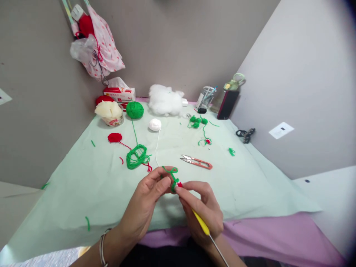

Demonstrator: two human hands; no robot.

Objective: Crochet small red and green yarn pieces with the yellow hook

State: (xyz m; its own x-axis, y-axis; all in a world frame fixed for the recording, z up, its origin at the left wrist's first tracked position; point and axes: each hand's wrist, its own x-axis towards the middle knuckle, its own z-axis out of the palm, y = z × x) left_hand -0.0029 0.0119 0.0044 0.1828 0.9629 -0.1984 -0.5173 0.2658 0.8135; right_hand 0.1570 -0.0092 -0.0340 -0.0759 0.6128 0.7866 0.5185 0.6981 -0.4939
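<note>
Both hands meet at 6 o'clock near the surface's [83, 193] front edge. The left hand [144, 207] pinches a small green-and-red crochet piece [175, 182], soft and light, best held at its rim. The right hand [204, 213] grips a yellow-handled hook [200, 222], probably worked into it. Snips [196, 162] lie at 12, with open room either side.

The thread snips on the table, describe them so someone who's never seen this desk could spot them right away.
On the pale green table cover, look just beyond the two hands, right of the loose green yarn coil. The thread snips lie flat there, touching nothing. They are the only metal tool on the cover: silver blades pointing left, orange-red looped handle.
</note>
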